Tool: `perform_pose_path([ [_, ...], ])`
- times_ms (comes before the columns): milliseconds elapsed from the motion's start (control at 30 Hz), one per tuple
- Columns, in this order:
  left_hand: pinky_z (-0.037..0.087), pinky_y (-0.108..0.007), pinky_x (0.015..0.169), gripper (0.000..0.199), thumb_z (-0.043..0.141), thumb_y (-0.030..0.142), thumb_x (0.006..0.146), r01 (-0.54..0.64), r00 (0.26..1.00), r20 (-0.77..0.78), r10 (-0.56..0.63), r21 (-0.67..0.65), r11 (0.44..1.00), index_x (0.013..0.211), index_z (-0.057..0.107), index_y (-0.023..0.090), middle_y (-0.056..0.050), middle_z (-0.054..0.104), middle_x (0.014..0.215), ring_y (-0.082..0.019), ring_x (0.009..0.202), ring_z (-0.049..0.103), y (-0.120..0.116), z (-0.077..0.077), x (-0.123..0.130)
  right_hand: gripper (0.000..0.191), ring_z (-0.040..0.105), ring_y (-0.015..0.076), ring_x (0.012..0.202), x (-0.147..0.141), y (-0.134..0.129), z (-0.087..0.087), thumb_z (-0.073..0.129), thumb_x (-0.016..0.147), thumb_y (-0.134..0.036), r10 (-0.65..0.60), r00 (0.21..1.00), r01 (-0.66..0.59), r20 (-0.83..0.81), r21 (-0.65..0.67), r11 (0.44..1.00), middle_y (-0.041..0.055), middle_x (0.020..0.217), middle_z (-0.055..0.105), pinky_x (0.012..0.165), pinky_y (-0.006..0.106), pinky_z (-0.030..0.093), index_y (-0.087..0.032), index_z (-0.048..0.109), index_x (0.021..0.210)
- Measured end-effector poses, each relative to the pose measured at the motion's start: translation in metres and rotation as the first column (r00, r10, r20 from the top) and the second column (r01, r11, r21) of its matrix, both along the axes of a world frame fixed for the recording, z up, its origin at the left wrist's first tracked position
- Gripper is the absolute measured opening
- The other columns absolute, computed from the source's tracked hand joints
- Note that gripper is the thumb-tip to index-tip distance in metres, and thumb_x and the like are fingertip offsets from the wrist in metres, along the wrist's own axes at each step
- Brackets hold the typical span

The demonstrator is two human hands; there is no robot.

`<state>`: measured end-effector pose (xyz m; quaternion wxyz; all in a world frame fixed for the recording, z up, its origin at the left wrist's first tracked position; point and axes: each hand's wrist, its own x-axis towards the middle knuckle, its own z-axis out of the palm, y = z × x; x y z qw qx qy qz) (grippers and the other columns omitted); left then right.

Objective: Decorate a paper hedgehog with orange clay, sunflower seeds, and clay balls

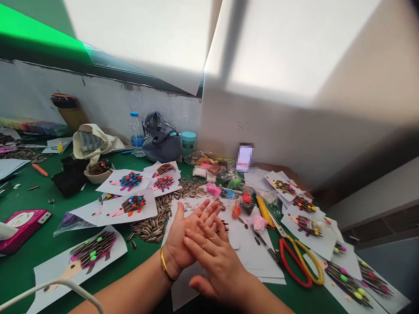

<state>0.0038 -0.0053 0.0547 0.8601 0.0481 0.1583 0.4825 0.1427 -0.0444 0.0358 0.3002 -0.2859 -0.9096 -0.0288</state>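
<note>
My left hand (pixel 178 244) is turned palm up over the white paper (pixel 188 290), fingers stretched out, a gold bangle (pixel 166 264) on its wrist. Across its palm lies my right hand (pixel 218 257), palm down, with fingers extended and thumb apart. Whether anything sits between the palms is hidden. Just beyond the fingers are lumps of coloured clay: pink (pixel 213 189), red (pixel 246 197) and orange (pixel 236 211). A sheet with a partly covered hedgehog picture (pixel 225 224) lies behind my right fingers. Sunflower seeds (pixel 152 227) are heaped left of my hands.
Red-and-yellow scissors (pixel 296 257), a yellow comb-like piece (pixel 264 210) and a black pen (pixel 268 248) lie right. Several seed-and-clay hedgehog pictures (pixel 88 257) flank both sides. A phone (pixel 245 157), water bottle (pixel 136 135), grey bag (pixel 160 141) and teal cup (pixel 188 143) stand behind.
</note>
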Motion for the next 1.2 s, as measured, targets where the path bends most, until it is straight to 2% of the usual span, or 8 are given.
perform_pose_path([
  [100,0.036,-0.045,0.11,0.075,0.03,0.075,0.086,0.099,0.995,0.023,-0.1,0.017,0.995,0.125,0.055,0.016,-0.014,0.051,0.141,-0.028,0.133,0.045,-0.005,0.0,0.003,0.075,0.033,0.0312,0.14,0.006,0.006,-0.001,0.031,0.091,-0.068,-0.09,0.996,0.09,0.012,0.023,0.996,0.0087,0.143,0.05,0.119,0.052,-0.001,-0.018,0.038,0.147],
  [200,0.034,-0.043,0.112,0.074,0.031,0.073,0.086,0.111,0.991,0.06,-0.116,0.073,0.991,0.127,0.054,0.016,-0.014,0.051,0.14,-0.027,0.134,0.044,-0.003,0.001,0.0,0.066,0.033,0.033,0.14,0.013,0.009,0.002,0.029,0.095,-0.062,-0.164,0.986,0.164,-0.041,0.005,0.986,0.0075,0.14,0.053,0.117,0.059,-0.008,-0.021,0.041,0.145],
  [367,0.036,-0.04,0.111,0.074,0.028,0.073,0.087,0.014,1.0,0.016,-0.015,0.089,0.996,0.129,0.052,0.017,-0.013,0.048,0.144,-0.024,0.136,0.042,0.001,-0.004,-0.001,0.067,0.035,0.0293,0.14,0.009,0.006,-0.001,0.032,0.093,-0.066,-0.022,1.0,0.022,0.003,0.002,1.0,0.0052,0.137,0.057,0.119,0.055,-0.003,-0.024,0.042,0.144],
  [567,0.038,-0.042,0.109,0.074,0.031,0.073,0.086,0.065,0.996,0.047,-0.069,0.085,0.994,0.129,0.053,0.016,-0.015,0.048,0.144,-0.027,0.133,0.044,-0.001,-0.002,0.0,0.069,0.029,0.033,0.142,0.015,0.012,-0.003,0.031,0.094,-0.063,-0.172,0.985,0.172,0.0,-0.017,0.985,0.0085,0.144,0.048,0.117,0.058,-0.008,-0.019,0.039,0.146],
  [733,0.037,-0.041,0.11,0.073,0.027,0.072,0.088,0.008,1.0,0.006,-0.008,0.073,0.997,0.128,0.053,0.017,-0.013,0.047,0.145,-0.025,0.134,0.044,0.001,-0.002,-0.002,0.066,0.033,0.0292,0.141,0.013,0.008,-0.002,0.033,0.093,-0.065,-0.002,1.0,0.002,0.018,0.002,1.0,0.0044,0.138,0.056,0.119,0.055,-0.005,-0.023,0.043,0.143],
  [900,0.038,-0.045,0.109,0.072,0.035,0.074,0.085,0.072,0.996,-0.067,-0.065,0.106,0.992,0.126,0.056,0.018,-0.014,0.052,0.139,-0.027,0.131,0.047,-0.002,-0.003,0.001,0.069,0.032,0.0309,0.141,0.012,0.01,-0.003,0.033,0.093,-0.064,-0.132,0.991,0.131,-0.015,-0.024,0.991,0.0087,0.141,0.053,0.118,0.057,0.0,-0.02,0.039,0.146],
  [1067,0.039,-0.043,0.108,0.07,0.032,0.073,0.086,-0.004,0.997,-0.077,0.014,0.123,0.992,0.125,0.056,0.02,-0.012,0.052,0.139,-0.025,0.131,0.047,0.001,-0.002,0.0,0.057,0.032,0.027,0.141,0.015,0.01,-0.004,0.032,0.095,-0.059,0.004,1.0,-0.005,-0.02,-0.055,0.998,0.0014,0.138,0.057,0.12,0.052,0.002,-0.027,0.046,0.141],
  [1200,0.037,-0.05,0.108,0.073,0.034,0.075,0.084,0.083,0.995,-0.055,-0.078,0.103,0.991,0.126,0.057,0.019,-0.014,0.053,0.139,-0.031,0.13,0.047,-0.001,-0.005,0.002,0.066,0.026,0.0304,0.143,0.011,0.012,-0.006,0.031,0.094,-0.064,-0.086,0.996,0.085,-0.015,-0.056,0.995,0.005,0.146,0.047,0.119,0.055,0.001,-0.022,0.042,0.144],
])
